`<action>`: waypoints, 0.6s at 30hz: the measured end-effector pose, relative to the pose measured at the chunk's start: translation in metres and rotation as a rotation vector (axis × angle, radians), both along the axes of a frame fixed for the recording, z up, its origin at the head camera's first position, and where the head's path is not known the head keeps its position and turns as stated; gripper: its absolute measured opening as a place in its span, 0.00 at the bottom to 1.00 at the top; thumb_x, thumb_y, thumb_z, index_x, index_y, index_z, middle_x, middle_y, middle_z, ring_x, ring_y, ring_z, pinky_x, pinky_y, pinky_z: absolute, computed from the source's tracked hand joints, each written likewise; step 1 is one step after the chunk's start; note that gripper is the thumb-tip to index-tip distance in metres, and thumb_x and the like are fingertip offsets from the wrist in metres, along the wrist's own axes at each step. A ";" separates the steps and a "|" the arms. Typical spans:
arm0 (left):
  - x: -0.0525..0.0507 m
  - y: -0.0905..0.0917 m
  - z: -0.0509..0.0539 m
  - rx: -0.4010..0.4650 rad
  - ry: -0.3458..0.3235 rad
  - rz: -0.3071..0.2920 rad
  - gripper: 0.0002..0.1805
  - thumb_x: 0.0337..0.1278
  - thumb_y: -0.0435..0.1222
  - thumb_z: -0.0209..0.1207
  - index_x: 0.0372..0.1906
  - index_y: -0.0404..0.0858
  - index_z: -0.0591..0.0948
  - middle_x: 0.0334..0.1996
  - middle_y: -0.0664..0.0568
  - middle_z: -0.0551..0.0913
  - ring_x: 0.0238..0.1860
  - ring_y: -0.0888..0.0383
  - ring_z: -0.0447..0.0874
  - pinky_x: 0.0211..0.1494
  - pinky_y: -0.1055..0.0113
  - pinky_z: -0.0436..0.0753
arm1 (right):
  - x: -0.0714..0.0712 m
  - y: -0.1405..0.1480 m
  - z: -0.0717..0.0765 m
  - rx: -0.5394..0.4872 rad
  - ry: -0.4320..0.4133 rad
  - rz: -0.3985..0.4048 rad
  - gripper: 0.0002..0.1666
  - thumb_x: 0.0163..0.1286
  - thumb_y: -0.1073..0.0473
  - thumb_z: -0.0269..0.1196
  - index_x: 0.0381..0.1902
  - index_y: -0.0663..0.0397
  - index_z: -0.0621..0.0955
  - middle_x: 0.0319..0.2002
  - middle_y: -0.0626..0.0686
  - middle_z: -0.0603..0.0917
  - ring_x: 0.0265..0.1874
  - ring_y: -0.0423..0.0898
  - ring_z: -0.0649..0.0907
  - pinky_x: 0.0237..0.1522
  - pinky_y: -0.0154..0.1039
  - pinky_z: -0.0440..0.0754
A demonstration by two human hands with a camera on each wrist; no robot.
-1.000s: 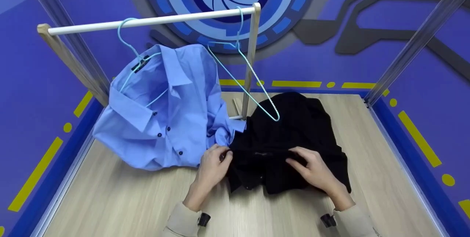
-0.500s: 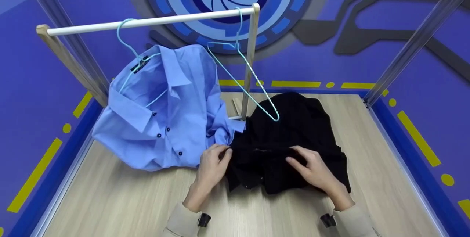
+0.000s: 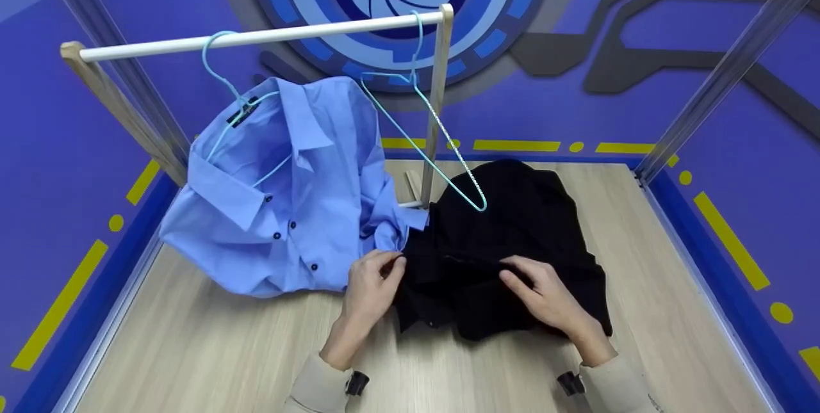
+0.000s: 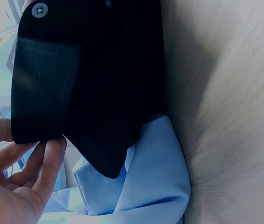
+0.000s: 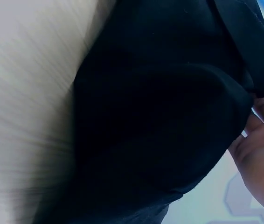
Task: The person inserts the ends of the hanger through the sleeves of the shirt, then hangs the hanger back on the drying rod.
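Observation:
A black shirt (image 3: 512,221) lies bunched on the table, its upper edge raised between the two hands. At its left end the left hand (image 3: 373,288) pinches the shirt between thumb and fingers. The left wrist view shows this part as a stitched flap (image 4: 43,88) with a grey button (image 4: 39,10) near it. On the other side, the right hand (image 3: 544,291) pinches the shirt's raised edge; in the right wrist view the cloth hides most of those fingertips. A blue shirt (image 3: 339,208) hangs on a light-blue hanger (image 3: 221,73), its sleeve end beside the left hand.
A second light-blue hanger (image 3: 448,134) hangs bare from the white rail (image 3: 320,30), its lower corner in front of the black shirt. Wooden posts (image 3: 125,109) carry the rail. Blue walls with yellow marks enclose the wooden tabletop (image 3: 461,381).
The raised edge of the black shirt between the hands has bent and tipped a little, so its small label shows less. Both hands have stayed almost in place.

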State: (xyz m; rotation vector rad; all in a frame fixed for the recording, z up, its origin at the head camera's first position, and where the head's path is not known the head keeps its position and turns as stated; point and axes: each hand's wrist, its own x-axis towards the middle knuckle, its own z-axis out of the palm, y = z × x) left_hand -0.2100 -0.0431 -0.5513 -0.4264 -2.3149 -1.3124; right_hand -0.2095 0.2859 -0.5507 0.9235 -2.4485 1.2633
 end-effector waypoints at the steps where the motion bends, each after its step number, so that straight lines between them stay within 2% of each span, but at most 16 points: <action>1: 0.000 0.000 0.000 0.000 0.002 0.001 0.06 0.65 0.32 0.65 0.40 0.34 0.90 0.33 0.51 0.87 0.31 0.60 0.83 0.34 0.65 0.83 | 0.000 0.000 0.000 0.003 -0.001 -0.001 0.15 0.74 0.70 0.62 0.53 0.50 0.85 0.48 0.45 0.87 0.49 0.48 0.86 0.54 0.36 0.80; 6: 0.000 0.001 0.001 0.002 0.011 0.006 0.06 0.64 0.32 0.66 0.40 0.34 0.90 0.33 0.51 0.87 0.32 0.60 0.84 0.35 0.65 0.83 | 0.001 0.001 -0.001 0.039 -0.010 0.000 0.13 0.74 0.68 0.63 0.52 0.50 0.85 0.48 0.43 0.86 0.48 0.47 0.86 0.52 0.39 0.81; 14: 0.000 0.000 -0.001 0.009 0.039 0.003 0.06 0.64 0.32 0.66 0.40 0.33 0.90 0.30 0.53 0.86 0.29 0.61 0.82 0.31 0.66 0.81 | 0.001 0.002 -0.002 0.092 -0.037 -0.023 0.20 0.64 0.75 0.61 0.50 0.54 0.85 0.48 0.44 0.86 0.50 0.47 0.85 0.52 0.41 0.82; 18: 0.000 -0.001 -0.001 0.015 0.039 0.004 0.06 0.63 0.31 0.67 0.39 0.33 0.90 0.30 0.53 0.85 0.28 0.61 0.81 0.31 0.67 0.80 | 0.001 0.001 -0.001 0.098 -0.042 -0.043 0.19 0.65 0.75 0.61 0.49 0.54 0.85 0.48 0.44 0.87 0.50 0.47 0.85 0.53 0.41 0.81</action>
